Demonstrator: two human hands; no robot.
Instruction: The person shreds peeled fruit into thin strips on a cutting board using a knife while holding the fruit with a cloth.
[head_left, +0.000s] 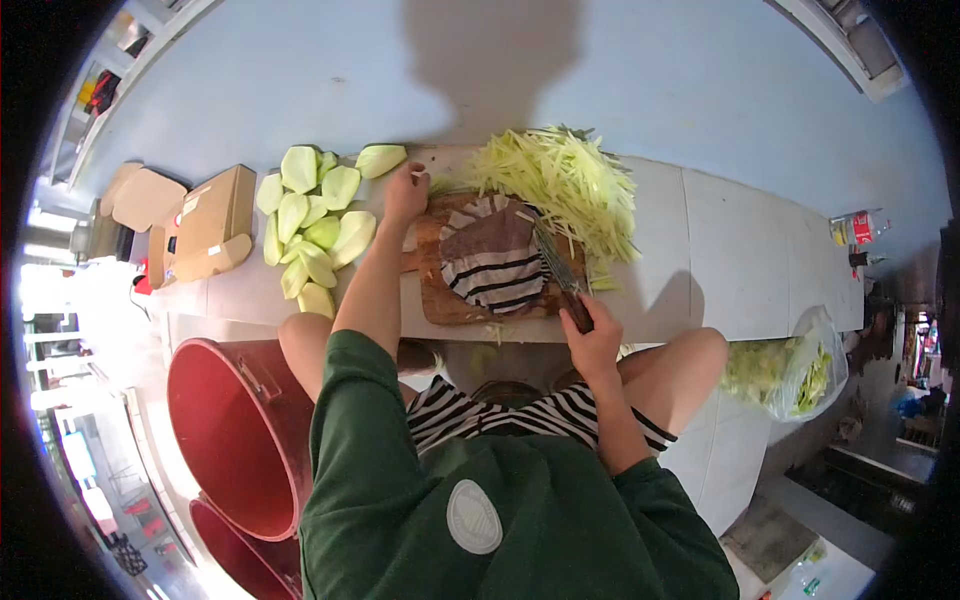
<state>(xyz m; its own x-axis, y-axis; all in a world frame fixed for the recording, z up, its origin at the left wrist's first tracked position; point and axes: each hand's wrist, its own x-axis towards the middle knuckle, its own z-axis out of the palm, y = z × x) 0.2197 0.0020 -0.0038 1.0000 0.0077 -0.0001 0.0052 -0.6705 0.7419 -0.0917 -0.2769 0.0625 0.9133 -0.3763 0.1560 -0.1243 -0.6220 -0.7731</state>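
My right hand (592, 335) is wrapped round the dark handle of a knife (562, 268), whose blade points up and away over the right side of a wooden cutting board (432, 295). A round folded cloth (490, 250), brown with black and white stripes, covers the middle of the board. Past the board's far left corner, my left hand (406, 195) has its fingers curled together; what they hold, if anything, is too small to name. Just beyond it lies a pale green peeled vegetable piece (381, 160). A heap of pale green shreds (565, 180) spreads behind and right of the board.
More peeled pieces (340, 187) lie at left, with an open cardboard box (215, 222) beyond. Red bins (235, 430) stand by my left leg. A plastic bag of greens (800, 375) sits at right, and a bottle (860, 228) farther back. The wall borders the tiled counter (655, 250).
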